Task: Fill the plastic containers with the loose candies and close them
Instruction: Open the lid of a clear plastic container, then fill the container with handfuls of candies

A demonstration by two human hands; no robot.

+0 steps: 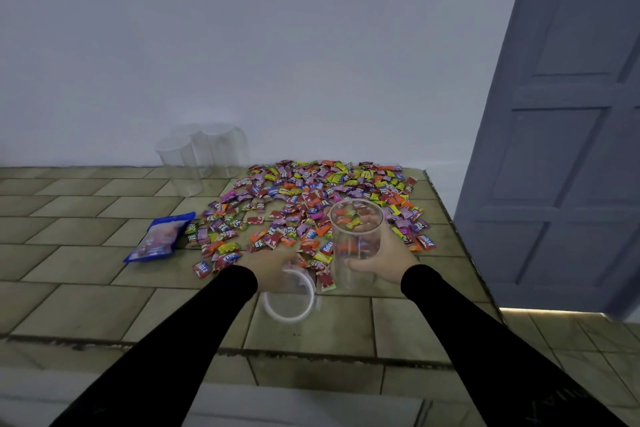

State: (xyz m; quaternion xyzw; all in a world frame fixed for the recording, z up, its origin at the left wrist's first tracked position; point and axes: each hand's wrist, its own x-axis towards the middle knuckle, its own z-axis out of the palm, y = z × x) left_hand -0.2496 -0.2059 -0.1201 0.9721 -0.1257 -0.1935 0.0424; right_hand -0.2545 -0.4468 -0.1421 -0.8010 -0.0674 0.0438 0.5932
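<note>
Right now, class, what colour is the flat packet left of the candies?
Blue packet, seen in the head view.

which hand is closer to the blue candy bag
Left. The left hand rests on the table just right of the blue bag, by the lid. The right hand is farther right, gripping the clear container.

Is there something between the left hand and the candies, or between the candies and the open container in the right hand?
Nothing visible blocks either path. The left hand rests at the near edge of the candies, with a lid beside it. The container, gripped by the right hand, stands open-topped among them.
</note>
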